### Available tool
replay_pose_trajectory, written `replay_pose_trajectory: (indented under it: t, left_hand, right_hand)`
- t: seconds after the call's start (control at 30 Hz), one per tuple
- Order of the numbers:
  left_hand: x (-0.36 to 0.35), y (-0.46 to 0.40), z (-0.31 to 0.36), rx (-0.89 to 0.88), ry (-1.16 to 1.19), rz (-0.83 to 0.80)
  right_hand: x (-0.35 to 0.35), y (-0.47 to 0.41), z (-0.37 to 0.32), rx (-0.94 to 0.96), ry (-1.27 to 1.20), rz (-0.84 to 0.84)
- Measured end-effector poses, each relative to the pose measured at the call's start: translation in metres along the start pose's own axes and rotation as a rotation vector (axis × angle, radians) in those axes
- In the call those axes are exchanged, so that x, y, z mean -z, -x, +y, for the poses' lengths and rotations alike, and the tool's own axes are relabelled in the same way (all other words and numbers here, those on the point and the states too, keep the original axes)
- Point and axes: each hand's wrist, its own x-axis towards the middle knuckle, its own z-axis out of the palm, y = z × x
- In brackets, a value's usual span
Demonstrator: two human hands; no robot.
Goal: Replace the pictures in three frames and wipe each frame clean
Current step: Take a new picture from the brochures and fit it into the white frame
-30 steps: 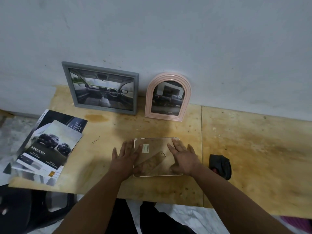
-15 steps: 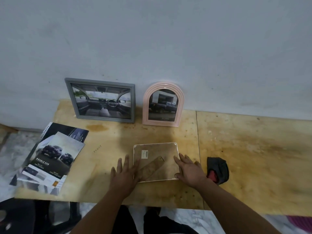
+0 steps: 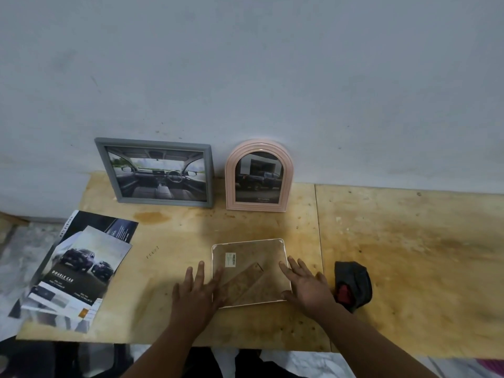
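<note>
Flat hands flank a square, brown-backed frame [image 3: 249, 271] lying face-down.

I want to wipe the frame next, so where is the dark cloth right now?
In the head view the dark cloth lies on the wooden table, just right of the right hand.

Grey frame [image 3: 156, 173]; pink arched frame [image 3: 259, 175]; black-red cloth [image 3: 353, 286].

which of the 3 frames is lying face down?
The square frame between the hands, back and stand showing, flat on the table. The grey frame and pink arched frame stand against the wall, pictures facing out.
</note>
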Motion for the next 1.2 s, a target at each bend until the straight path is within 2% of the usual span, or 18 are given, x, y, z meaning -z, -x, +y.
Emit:
replay_pose_trajectory:
  t: [0.4, 0.53, 0.7, 0.8, 0.9, 1.03, 1.2]
  left_hand:
    - [-0.002, 0.0, 0.007, 0.019, -0.03, 0.052]
    - [0.019, 0.0, 0.019, 0.02, -0.08, -0.07]
    - [0.037, 0.004, 0.037, 0.03, 0.094, -0.155]
    - [0.036, 0.014, 0.046, 0.021, 0.256, -0.167]
    - [0.028, 0.023, 0.05, 0.031, 0.421, -0.104]
    - [0.025, 0.038, 0.051, -0.065, 0.371, -0.042]
    - [0.033, 0.038, 0.046, -0.136, 0.334, 0.09]
  right_hand:
    - [-0.002, -0.002, 0.003, 0.015, -0.003, -0.001]
    - [0.008, 0.005, -0.006, 0.007, 0.008, -0.025]
    - [0.018, 0.014, -0.033, -0.031, -0.01, -0.056]
    - [0.015, 0.016, -0.035, -0.087, -0.185, -0.049]
    - [0.009, 0.025, -0.031, -0.156, -0.51, 0.041]
    - [0.018, 0.03, -0.022, -0.246, -0.798, 0.114]
    - [0.041, 0.028, -0.014, -0.327, -0.932, 0.191]
